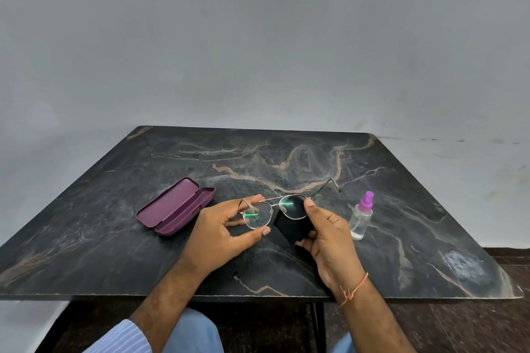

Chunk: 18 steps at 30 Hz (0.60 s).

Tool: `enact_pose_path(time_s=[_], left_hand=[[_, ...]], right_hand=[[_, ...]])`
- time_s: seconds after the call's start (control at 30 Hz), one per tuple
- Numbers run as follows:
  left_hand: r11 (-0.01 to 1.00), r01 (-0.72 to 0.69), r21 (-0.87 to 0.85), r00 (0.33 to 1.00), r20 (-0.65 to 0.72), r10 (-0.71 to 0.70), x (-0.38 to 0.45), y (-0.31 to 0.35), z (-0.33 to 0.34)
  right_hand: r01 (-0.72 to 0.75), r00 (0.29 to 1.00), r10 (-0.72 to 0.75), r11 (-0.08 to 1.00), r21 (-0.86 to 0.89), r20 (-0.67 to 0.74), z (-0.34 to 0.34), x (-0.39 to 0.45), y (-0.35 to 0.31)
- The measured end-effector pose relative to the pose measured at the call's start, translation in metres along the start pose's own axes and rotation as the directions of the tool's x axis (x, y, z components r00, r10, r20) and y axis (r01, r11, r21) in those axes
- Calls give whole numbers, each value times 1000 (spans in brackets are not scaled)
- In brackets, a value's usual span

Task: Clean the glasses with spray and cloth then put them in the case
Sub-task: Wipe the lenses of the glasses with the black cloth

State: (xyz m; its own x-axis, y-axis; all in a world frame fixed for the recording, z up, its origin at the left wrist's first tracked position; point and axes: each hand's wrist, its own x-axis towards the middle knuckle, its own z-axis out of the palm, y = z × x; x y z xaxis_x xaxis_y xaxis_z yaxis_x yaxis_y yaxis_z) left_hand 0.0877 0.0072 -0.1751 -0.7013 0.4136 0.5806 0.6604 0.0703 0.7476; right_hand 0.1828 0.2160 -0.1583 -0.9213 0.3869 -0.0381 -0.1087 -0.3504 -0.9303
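A: How far along was the person?

B: Wiping. The left hand (226,233) pinched the glasses (274,210) above the table's near middle; the right hand (324,233) pressed the black cloth (291,228) on one lens.

A: And left?

B: The spray bottle (362,219) stood right; the case (175,206), left, lay open and empty.

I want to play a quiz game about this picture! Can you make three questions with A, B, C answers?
1. Where is the spray bottle?
A. right of the hands
B. inside the case
C. on the floor

2. What colour is the case?
A. yellow
B. purple
C. white

3. How is the case?
A. shut
B. open
C. upside down

Answers:
1 A: it stands on the table beside the right hand.
2 B: shell and lining look purple.
3 B: the lid lies back, nothing inside; the glasses are in the hands, a black cloth on one lens.
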Motion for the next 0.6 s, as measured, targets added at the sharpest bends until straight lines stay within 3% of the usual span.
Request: enact_pose_path(time_s=[0.33, 0.6], left_hand=[[1000, -17, 10, 999, -45, 17, 1, -3, -1], [998, -37, 52, 989, -138, 44, 6, 1, -1]], right_hand=[[46, 999, -46, 999, 10, 3, 0, -1, -1], [-61, 981, 46, 996, 70, 187, 2, -9, -4]])
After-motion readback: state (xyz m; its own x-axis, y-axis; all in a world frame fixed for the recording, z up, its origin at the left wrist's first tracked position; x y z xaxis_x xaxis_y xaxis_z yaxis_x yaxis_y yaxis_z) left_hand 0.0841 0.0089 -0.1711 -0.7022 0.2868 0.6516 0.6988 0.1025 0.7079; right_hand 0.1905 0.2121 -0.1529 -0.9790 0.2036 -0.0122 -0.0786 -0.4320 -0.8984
